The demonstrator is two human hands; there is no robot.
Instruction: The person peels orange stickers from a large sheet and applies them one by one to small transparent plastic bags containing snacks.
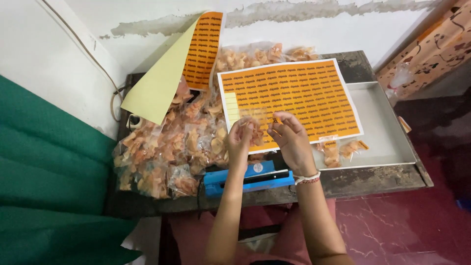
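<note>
A dark, worn table (373,179) carries the whole job, its front edge just below the person's wrists; to the right of the grip a shallow grey tray (387,132) sits on it, holding two labelled snack packets (343,149) at its near left corner and otherwise bare metal; left of the grip a heap of clear bags of orange-pink crisps (167,147) spreads to the table's edge, seemingly stock waiting its turn; beyond the fingers an orange sticker sheet (294,93) lies propped across the heap and the tray rim, close enough to peel from without reaching; a used sheet (196,54), its pale backing curled outward, leans on the wall beyond the heap; a blue heat sealer (250,179) rests directly under the forearms; the left hand (240,142) is closed around a small packet of crisps (256,133), steadying it upright; the right hand (292,142) pinches a small orange sticker (275,119) between fingertips, held just beside the packet, apparently lined up with its face.
</note>
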